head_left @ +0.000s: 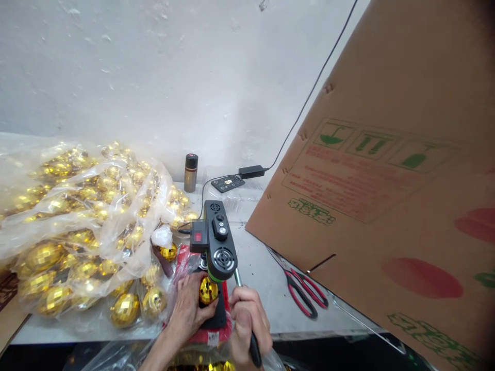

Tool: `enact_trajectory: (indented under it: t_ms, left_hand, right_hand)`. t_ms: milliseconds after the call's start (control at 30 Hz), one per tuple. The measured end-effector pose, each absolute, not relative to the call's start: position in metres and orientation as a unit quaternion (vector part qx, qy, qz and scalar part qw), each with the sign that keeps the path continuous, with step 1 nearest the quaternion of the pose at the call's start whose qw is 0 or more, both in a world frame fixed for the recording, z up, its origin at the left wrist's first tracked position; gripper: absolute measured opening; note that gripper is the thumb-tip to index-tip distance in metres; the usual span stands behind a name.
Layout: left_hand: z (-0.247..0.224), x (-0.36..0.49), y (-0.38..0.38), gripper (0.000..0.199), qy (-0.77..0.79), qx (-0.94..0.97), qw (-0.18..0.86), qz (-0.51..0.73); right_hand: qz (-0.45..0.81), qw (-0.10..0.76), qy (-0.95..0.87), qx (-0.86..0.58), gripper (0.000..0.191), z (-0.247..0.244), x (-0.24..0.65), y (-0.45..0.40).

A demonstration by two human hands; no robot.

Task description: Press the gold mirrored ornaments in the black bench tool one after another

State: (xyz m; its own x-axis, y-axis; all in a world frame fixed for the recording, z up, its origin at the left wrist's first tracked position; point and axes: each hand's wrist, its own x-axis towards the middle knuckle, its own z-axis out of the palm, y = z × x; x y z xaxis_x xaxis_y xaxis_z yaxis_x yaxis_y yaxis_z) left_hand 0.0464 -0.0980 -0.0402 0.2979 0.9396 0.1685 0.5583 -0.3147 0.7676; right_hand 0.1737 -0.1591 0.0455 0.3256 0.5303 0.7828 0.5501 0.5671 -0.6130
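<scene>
My left hand (189, 304) is closed around a gold mirror ball (209, 291), its thumb and fingers on the ball's sides. The ball sits beneath the round head of a small black bench machine (219, 237), over the machine's dark base (218, 315). To the right of the ball, my right hand (249, 322) wraps around a lever handle; its metal rod (237, 278) runs up beside the machine head and its black end (256, 352) sticks out below my fist. Red plastic wrap (181, 263) lies under the base. What the underside of the machine head carries is hidden.
Clear plastic bags of gold mirror balls (85, 242) fill the left side. Red-handled scissors (305, 293) lie at right, before a large tilted cardboard box (367, 170). Behind stand a black-capped bottle (191, 173) and a power adapter (251, 171) with its cord. More gold balls show below the table edge.
</scene>
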Motion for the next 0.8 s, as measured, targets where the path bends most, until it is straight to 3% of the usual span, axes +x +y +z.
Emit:
enact_trajectory:
  t_ms: [800]
  left_hand:
    - [-0.038,0.047,-0.098,0.033,0.503,0.750,0.303,0.304]
  right_hand:
    - [-0.057,0.676,-0.577,-0.455,0.033,0.034,0.173,-0.152]
